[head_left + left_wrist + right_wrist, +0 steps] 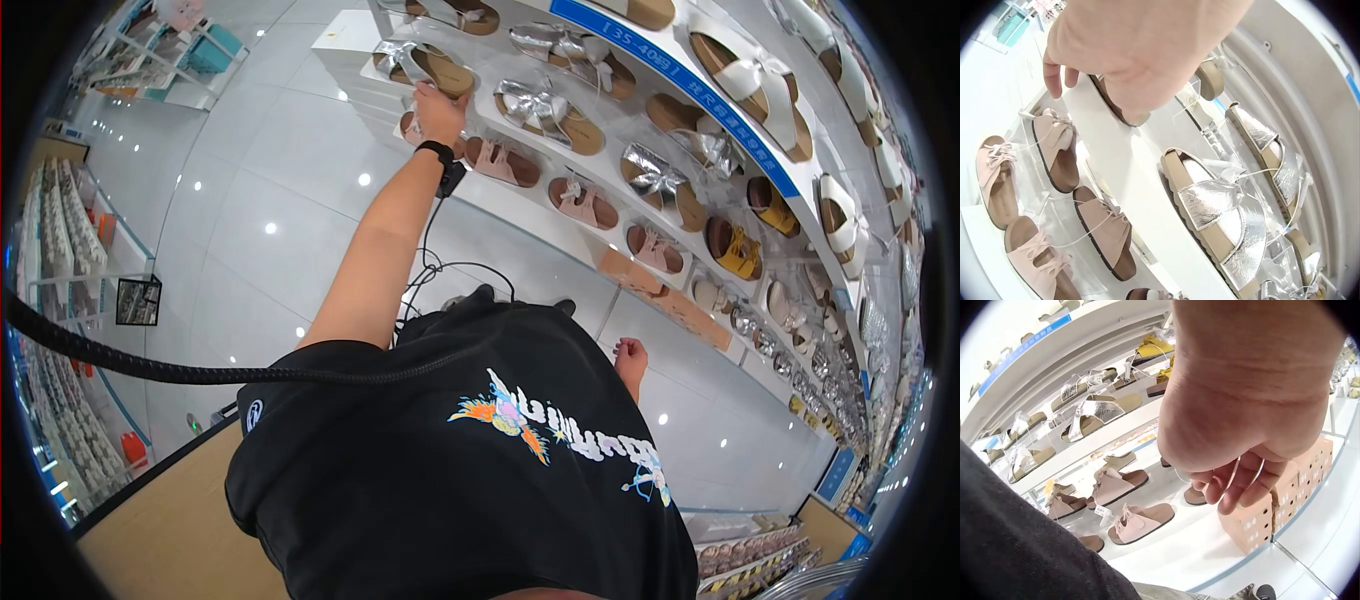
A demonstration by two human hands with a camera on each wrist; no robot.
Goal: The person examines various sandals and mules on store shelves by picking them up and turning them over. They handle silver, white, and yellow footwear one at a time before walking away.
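My left hand (440,117) reaches to the end of a display shelf and grips the heel end of a tan-soled sandal (452,76) with silver straps. In the left wrist view the hand (1129,50) covers most of this sandal (1110,100); its thumb side lies over the sole and some fingertips hang past the far side. Pink lace-up slides (1054,150) stand on the tier below, and a silver cross-strap sandal (1210,212) stands beside it. My right hand (631,362) hangs by my side, holding nothing, its fingers (1250,478) loosely curled in the right wrist view.
Tiered white shelves (480,185) carry rows of silver, pink and yellow (735,245) footwear. Cardboard boxes (1250,522) sit at the bottom tier. A black cable (430,265) hangs from the left wrist. Other display racks (70,220) stand across the tiled floor (270,190).
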